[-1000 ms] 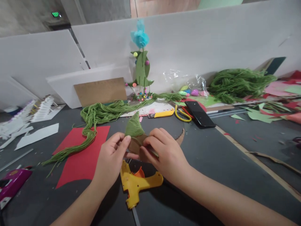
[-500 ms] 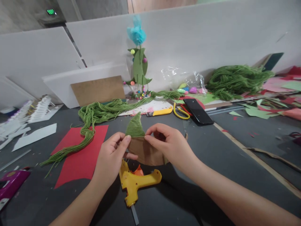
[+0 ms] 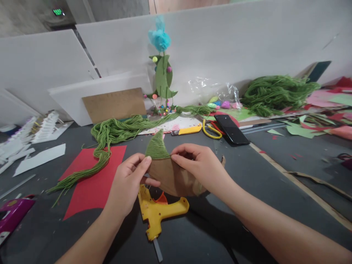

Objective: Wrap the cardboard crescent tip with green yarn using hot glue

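Note:
A brown cardboard piece (image 3: 166,178) with a curved lower edge is held up in front of me. Its pointed upper end is wrapped in green yarn (image 3: 157,146). My left hand (image 3: 132,179) pinches its left edge at the border of the wrapping, thumb on the front. On the opposite edge, the thumb and forefinger of my right hand (image 3: 199,161) are closed at the last turns of yarn; any loose strand between them is too fine to make out. A yellow hot glue gun (image 3: 162,212) lies on the table just below the cardboard.
Red paper (image 3: 92,183) and a green yarn hank (image 3: 118,130) lie left. Behind are a yellow utility knife (image 3: 189,129), scissors (image 3: 211,132), a phone (image 3: 231,129) and a blue-topped decoration (image 3: 163,77). More yarn (image 3: 277,93) and paper scraps are at right, a purple tool (image 3: 15,216) far left.
The cardboard has turned slightly, its lower right end swinging out to the right, so more of it shows. Both hands keep their pinch, the right one shifted a little.

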Tool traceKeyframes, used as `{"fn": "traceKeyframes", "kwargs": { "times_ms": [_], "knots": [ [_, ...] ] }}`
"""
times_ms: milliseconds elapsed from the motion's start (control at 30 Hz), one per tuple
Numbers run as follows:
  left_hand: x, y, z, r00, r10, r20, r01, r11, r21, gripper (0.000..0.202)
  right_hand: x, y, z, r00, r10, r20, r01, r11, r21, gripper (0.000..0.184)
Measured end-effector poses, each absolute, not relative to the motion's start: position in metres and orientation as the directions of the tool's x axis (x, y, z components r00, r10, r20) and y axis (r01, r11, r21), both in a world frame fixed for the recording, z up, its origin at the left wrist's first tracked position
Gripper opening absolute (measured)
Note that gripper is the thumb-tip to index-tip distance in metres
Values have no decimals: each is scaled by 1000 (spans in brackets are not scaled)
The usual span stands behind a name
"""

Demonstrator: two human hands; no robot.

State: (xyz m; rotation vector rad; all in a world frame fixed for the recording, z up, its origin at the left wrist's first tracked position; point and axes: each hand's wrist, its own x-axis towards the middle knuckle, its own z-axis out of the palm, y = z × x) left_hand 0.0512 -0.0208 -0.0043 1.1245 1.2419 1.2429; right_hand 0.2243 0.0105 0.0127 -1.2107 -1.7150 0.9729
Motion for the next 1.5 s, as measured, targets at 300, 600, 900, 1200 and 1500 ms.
{"fn": "traceKeyframes", "kwargs": {
  "times_ms": [300,600,900,1200,1500],
  "knots": [
    [49,-21,-2,-58,998,-38,-6,38,999,21,225,11,12,-275,945,180,341,271,-900,10],
    [49,-21,4,-62,997,-53,-17,52,998,17,227,12,14,-323,932,164,373,285,-883,12],
    [49,-20,4,-71,996,-51,18,53,998,25,225,10,15,-347,930,125,373,259,-891,12],
    [45,-17,5,-46,998,-50,13,50,999,22,227,10,17,-332,937,112,380,241,-893,13],
    [39,-21,9,-37,999,39,91,-36,995,21,230,8,21,-387,920,54,271,170,-947,12]
  ]
}}
